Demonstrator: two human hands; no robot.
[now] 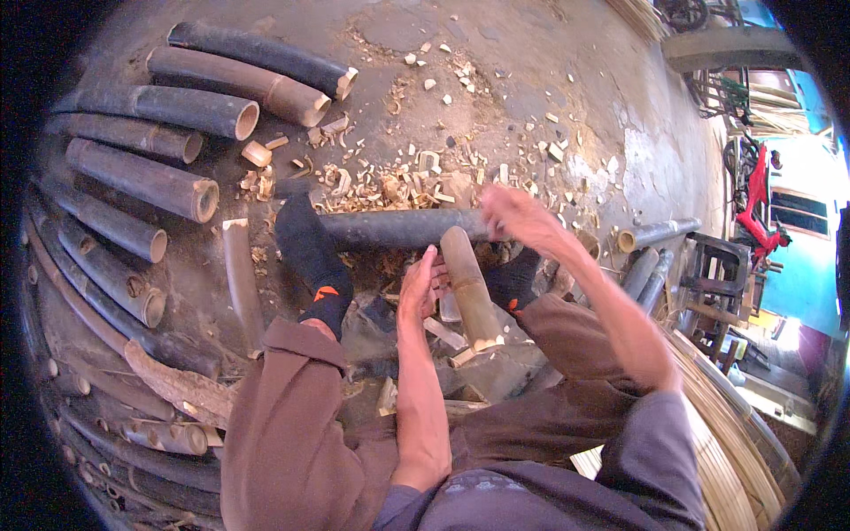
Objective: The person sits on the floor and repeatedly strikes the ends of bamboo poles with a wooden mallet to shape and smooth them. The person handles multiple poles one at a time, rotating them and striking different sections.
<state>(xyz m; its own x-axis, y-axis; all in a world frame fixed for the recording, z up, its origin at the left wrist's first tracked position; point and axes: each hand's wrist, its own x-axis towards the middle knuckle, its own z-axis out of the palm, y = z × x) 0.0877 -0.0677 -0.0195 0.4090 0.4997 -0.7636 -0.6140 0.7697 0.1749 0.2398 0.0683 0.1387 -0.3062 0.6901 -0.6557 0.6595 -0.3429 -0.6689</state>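
Observation:
A short split bamboo piece leans with its upper end over a dark bamboo pole, which lies crosswise between my feet. My left hand is against the left side of the short piece, thumb up and fingers half curled at its edge. Beyond the piece, my right hand is over the right end of the dark pole. Motion smears its fingers, and I cannot make out whether anything is in them. My socked feet rest near the two ends of the pole.
Pale wood chips litter the ground past the pole. Several cut bamboo lengths lie in rows at the left. Another split piece lies by my left foot. Bamboo strips, a dark plastic chair and a red frame are at the right.

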